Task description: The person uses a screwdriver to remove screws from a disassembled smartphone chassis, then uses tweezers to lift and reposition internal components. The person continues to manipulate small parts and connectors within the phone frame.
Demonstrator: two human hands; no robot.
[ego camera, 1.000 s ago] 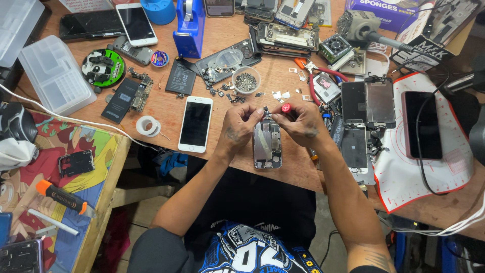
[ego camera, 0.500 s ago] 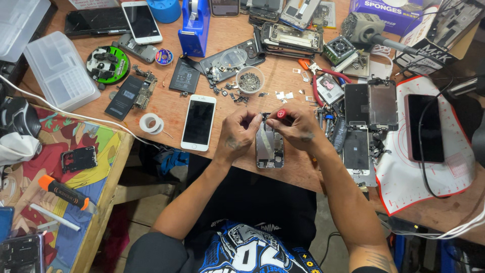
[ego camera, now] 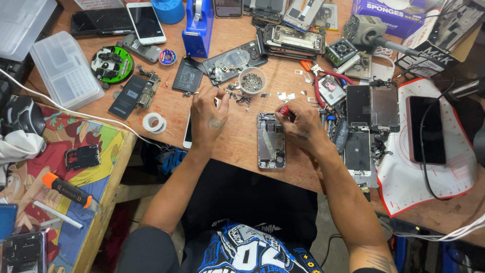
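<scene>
A: Why is everything spread so wide on the wooden workbench (ego camera: 237, 141)?

B: So each part stays within arm's reach. The red-edged white mat (ego camera: 429, 187) at the right keeps a dark phone (ego camera: 427, 129) off the bare wood, and the clear plastic boxes (ego camera: 65, 68) sit out at the left edge, away from the work.

A: And the opened phone (ego camera: 271, 140)?

B: Flat, insides up, at the near edge right in front of the person, where both hands can meet over it.

A: What are the hands doing?

B: The right hand (ego camera: 300, 126) rests by the phone's upper right corner, fingers pinched together on a red-tipped screwdriver (ego camera: 284, 109) (tip hidden). The left hand (ego camera: 211, 119) lies on the loose small parts (ego camera: 237, 97) below the little white cup of screws (ego camera: 252, 81), fingers bent down; whether it grips anything I cannot tell. A white phone (ego camera: 188, 132) pokes out from under it.
</scene>
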